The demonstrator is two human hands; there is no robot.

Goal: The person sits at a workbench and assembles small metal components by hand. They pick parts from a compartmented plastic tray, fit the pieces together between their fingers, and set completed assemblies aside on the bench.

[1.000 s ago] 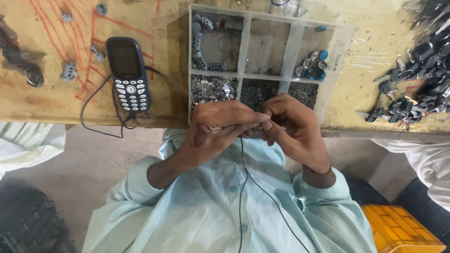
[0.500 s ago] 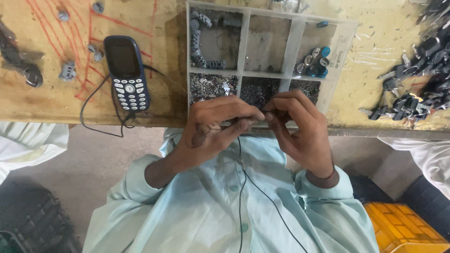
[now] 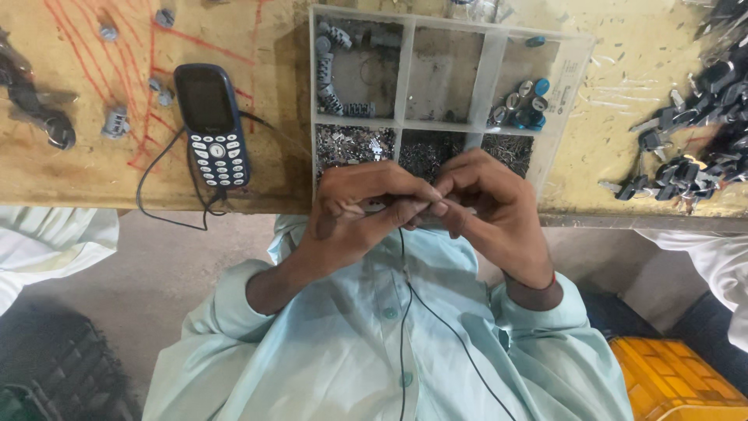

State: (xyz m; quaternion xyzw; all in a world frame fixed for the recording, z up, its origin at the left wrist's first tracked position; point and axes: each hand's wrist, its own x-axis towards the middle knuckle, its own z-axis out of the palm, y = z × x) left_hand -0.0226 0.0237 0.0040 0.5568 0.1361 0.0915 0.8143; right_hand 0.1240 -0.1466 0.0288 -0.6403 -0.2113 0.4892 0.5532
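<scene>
Both hands dropped slightly from tabletop edge (image 3: 234,199); left hand (image 3: 354,210) and right hand (image 3: 491,206) pinched small metal part (image 3: 397,208), fingertips meeting; axis unclear.

A single head-worn camera looks steeply down and slightly forward, close over the person's own chest and hands. The counter (image 3: 93,171) edge crosses the upper frame, with a compartment tray (image 3: 405,70) at top centre, and the floor shows below it at either side.

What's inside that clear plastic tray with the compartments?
The tray holds grey metal cylinders, blue-capped bits and heaps of tiny metal parts. Both hands cover its near edge.
</scene>
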